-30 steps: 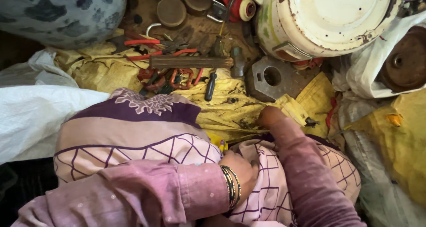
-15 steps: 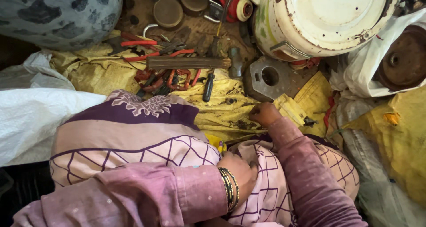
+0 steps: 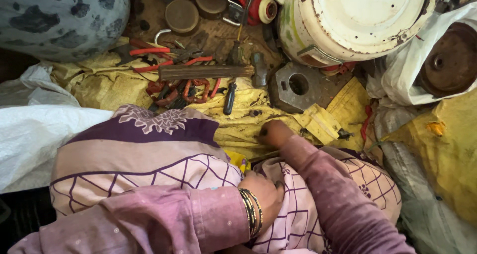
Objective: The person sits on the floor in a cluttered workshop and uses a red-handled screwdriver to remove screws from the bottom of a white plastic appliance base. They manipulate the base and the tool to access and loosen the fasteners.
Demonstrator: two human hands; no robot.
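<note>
While the left hand rests curled on my lap against the purple-checked cloth, bangles at the wrist and nothing in its grip, my right hand has slid forward over the last second. A moment ago it lay further back on the yellow sacking; now its fingers are pressed down into the folds just short of the grey metal block with the round hole. The fingers look bunched together and tucked under (I cannot tell whether they pinch anything small, since the knuckles hide the tips).

That shift puts the right hand among the small dark bits lying on the sacking, with a black-handled tool just to its left and the folded yellow flap just to its right. I judge it is feeling for something small there rather than going for the larger tools.

Further off, untouched, a hammer with a wooden handle lies across red-handled pliers. A chipped white drum stands beyond the block, and a rusty round part sits in white sacking well to the right.
</note>
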